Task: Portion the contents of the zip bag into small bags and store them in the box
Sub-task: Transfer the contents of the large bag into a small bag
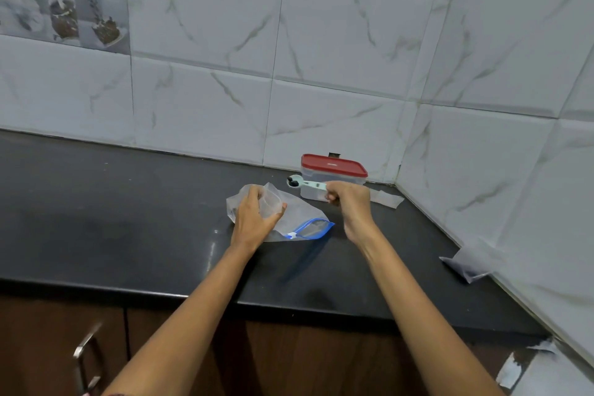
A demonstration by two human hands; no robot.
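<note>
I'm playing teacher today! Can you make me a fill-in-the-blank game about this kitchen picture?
1. The box has a ____ lid.
2. The right hand holds a measuring ____.
3. The zip bag has a ____ zip strip.
4. The left hand holds a small clear ____.

Answers: red, spoon, blue, bag

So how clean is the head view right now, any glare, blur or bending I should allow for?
Head view: wide-angle bending curves the tile lines and counter edge; a pale glare streak lies beside the left hand; the hands, the spoon in the right hand and the zip bag look slightly soft; the clear bag at the right is blurred.
</note>
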